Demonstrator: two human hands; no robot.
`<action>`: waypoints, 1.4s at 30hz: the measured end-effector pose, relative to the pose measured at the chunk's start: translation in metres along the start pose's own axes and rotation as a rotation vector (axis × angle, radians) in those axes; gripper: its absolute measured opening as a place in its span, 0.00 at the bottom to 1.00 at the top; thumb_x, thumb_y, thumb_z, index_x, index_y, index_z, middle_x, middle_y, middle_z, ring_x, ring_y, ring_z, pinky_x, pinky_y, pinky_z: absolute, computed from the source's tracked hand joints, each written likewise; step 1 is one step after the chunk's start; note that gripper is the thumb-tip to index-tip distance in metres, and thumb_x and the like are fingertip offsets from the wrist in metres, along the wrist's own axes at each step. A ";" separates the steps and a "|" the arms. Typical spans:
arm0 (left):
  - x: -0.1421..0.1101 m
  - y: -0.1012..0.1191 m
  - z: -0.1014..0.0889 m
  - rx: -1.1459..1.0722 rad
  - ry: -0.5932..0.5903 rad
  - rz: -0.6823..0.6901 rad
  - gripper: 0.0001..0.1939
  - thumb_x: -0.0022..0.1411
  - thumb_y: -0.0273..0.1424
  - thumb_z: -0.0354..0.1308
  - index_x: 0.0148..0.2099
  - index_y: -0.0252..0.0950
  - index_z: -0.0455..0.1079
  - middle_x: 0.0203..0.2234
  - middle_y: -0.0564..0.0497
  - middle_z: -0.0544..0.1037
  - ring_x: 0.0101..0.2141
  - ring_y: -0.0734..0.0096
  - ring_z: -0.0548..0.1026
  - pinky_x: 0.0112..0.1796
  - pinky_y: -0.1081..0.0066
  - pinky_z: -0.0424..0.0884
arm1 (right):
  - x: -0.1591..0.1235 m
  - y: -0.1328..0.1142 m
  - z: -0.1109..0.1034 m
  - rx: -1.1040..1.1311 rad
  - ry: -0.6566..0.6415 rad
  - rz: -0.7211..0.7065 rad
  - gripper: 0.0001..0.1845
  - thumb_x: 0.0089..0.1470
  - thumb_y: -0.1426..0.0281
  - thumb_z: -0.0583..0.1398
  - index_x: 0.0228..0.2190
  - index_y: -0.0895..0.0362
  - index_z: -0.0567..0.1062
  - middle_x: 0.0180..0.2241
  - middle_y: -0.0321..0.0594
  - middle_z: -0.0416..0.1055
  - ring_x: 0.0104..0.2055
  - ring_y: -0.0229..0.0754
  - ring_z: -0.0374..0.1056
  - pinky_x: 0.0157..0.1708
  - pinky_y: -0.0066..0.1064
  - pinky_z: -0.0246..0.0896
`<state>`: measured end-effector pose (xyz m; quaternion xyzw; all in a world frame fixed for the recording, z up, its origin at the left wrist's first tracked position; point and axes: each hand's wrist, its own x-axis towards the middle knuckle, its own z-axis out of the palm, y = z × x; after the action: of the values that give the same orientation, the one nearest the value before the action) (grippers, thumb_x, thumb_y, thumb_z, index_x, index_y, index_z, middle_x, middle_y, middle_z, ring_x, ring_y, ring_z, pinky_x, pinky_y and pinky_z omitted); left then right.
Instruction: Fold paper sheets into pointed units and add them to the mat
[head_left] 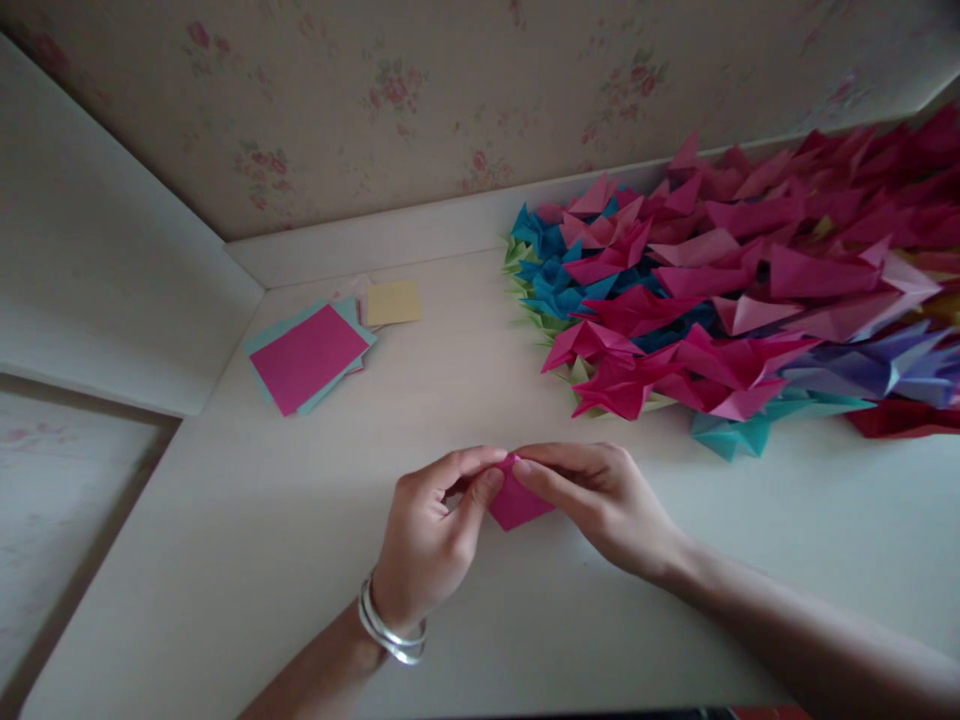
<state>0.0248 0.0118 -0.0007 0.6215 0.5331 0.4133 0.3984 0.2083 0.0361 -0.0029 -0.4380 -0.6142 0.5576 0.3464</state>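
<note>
A small folded piece of magenta origami paper (519, 506) is between my two hands, low in the middle of the head view. My left hand (435, 530) pinches its upper left edge between thumb and fingers; silver bangles circle that wrist. From the other side, my right hand (600, 500) pinches the upper right part, with the thumb in front. Both sets of fingertips almost meet at the paper's top point. The lower corner of the paper shows below the thumbs, while its right side is partly hidden behind my right hand.
Many folded paper cranes (705, 300) in pink, blue, green and purple crowd the right back of the white table (247, 560). At the left back lies a stack of paper sheets (309, 355), magenta on top, beside a yellow sheet (394, 302). Floral wallpaper (450, 100) rises behind.
</note>
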 end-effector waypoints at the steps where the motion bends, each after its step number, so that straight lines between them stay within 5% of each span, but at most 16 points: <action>1: -0.001 0.000 0.001 -0.040 -0.010 -0.022 0.10 0.65 0.28 0.61 0.49 0.39 0.75 0.35 0.51 0.85 0.35 0.70 0.82 0.37 0.76 0.77 | -0.001 0.000 0.000 -0.025 -0.008 -0.008 0.15 0.63 0.62 0.58 0.34 0.56 0.83 0.28 0.37 0.77 0.30 0.41 0.70 0.28 0.28 0.62; 7: -0.001 0.005 -0.001 -0.044 -0.094 0.000 0.07 0.67 0.28 0.58 0.42 0.39 0.78 0.33 0.50 0.83 0.32 0.71 0.80 0.34 0.76 0.75 | -0.004 0.004 0.000 0.059 0.027 0.063 0.17 0.62 0.61 0.59 0.29 0.58 0.81 0.25 0.36 0.73 0.27 0.38 0.65 0.25 0.28 0.56; 11: -0.001 0.008 -0.004 -0.054 -0.200 0.081 0.14 0.66 0.27 0.59 0.53 0.42 0.75 0.45 0.47 0.80 0.44 0.66 0.78 0.45 0.70 0.75 | 0.000 0.007 0.000 0.327 0.087 0.150 0.13 0.57 0.60 0.64 0.33 0.58 0.82 0.27 0.37 0.77 0.28 0.39 0.69 0.27 0.28 0.60; 15: -0.001 0.007 -0.006 -0.111 -0.250 0.045 0.17 0.66 0.30 0.60 0.56 0.43 0.72 0.47 0.45 0.78 0.44 0.63 0.78 0.44 0.67 0.76 | 0.002 0.010 0.002 0.588 0.158 0.233 0.20 0.51 0.62 0.69 0.45 0.56 0.79 0.25 0.36 0.78 0.23 0.37 0.69 0.23 0.27 0.61; 20: 0.000 0.005 -0.008 -0.085 -0.319 0.187 0.22 0.63 0.32 0.63 0.59 0.43 0.67 0.48 0.44 0.74 0.47 0.59 0.75 0.47 0.63 0.74 | 0.004 0.008 0.000 0.809 0.130 0.323 0.13 0.47 0.68 0.71 0.38 0.57 0.82 0.28 0.38 0.80 0.26 0.37 0.73 0.25 0.25 0.65; 23: 0.001 0.003 -0.008 0.045 -0.268 0.318 0.23 0.59 0.29 0.66 0.56 0.40 0.69 0.46 0.44 0.72 0.46 0.60 0.74 0.48 0.63 0.73 | 0.004 0.005 -0.002 0.859 0.077 0.374 0.12 0.47 0.71 0.69 0.36 0.58 0.81 0.26 0.38 0.79 0.22 0.35 0.71 0.21 0.22 0.62; 26: 0.002 0.001 -0.007 0.134 -0.161 0.383 0.14 0.61 0.24 0.63 0.50 0.40 0.74 0.44 0.45 0.72 0.44 0.63 0.75 0.46 0.65 0.73 | 0.003 0.003 -0.001 0.814 0.006 0.405 0.11 0.48 0.70 0.67 0.37 0.58 0.79 0.17 0.31 0.71 0.13 0.30 0.58 0.12 0.20 0.47; 30: 0.003 0.000 -0.005 0.102 -0.139 0.465 0.14 0.63 0.19 0.59 0.48 0.40 0.74 0.43 0.46 0.78 0.43 0.64 0.78 0.45 0.67 0.75 | 0.001 0.004 0.002 0.703 -0.061 0.408 0.12 0.51 0.66 0.65 0.38 0.57 0.78 0.16 0.29 0.65 0.14 0.31 0.53 0.14 0.22 0.42; 33: 0.002 0.003 -0.004 0.074 -0.085 0.299 0.09 0.64 0.20 0.58 0.43 0.38 0.75 0.34 0.49 0.82 0.35 0.68 0.80 0.39 0.72 0.75 | 0.000 0.006 0.002 0.575 0.024 0.348 0.13 0.58 0.61 0.61 0.38 0.58 0.78 0.16 0.30 0.62 0.17 0.33 0.53 0.16 0.25 0.43; 38: 0.000 0.007 -0.004 -0.173 -0.064 -0.119 0.06 0.67 0.31 0.59 0.44 0.36 0.75 0.24 0.52 0.80 0.24 0.71 0.79 0.26 0.76 0.74 | -0.004 0.005 -0.002 0.350 0.054 0.027 0.18 0.64 0.58 0.56 0.39 0.58 0.78 0.25 0.36 0.67 0.26 0.38 0.59 0.26 0.30 0.55; 42: 0.001 0.010 -0.005 -0.313 -0.118 -0.217 0.09 0.67 0.33 0.59 0.47 0.36 0.74 0.26 0.53 0.80 0.24 0.72 0.78 0.28 0.75 0.75 | -0.006 0.002 0.000 0.196 0.005 0.004 0.12 0.63 0.62 0.59 0.37 0.57 0.77 0.25 0.35 0.67 0.26 0.37 0.61 0.25 0.29 0.56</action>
<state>0.0236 0.0118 0.0099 0.5139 0.5020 0.4086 0.5630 0.2107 0.0302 -0.0045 -0.4046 -0.5547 0.6148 0.3880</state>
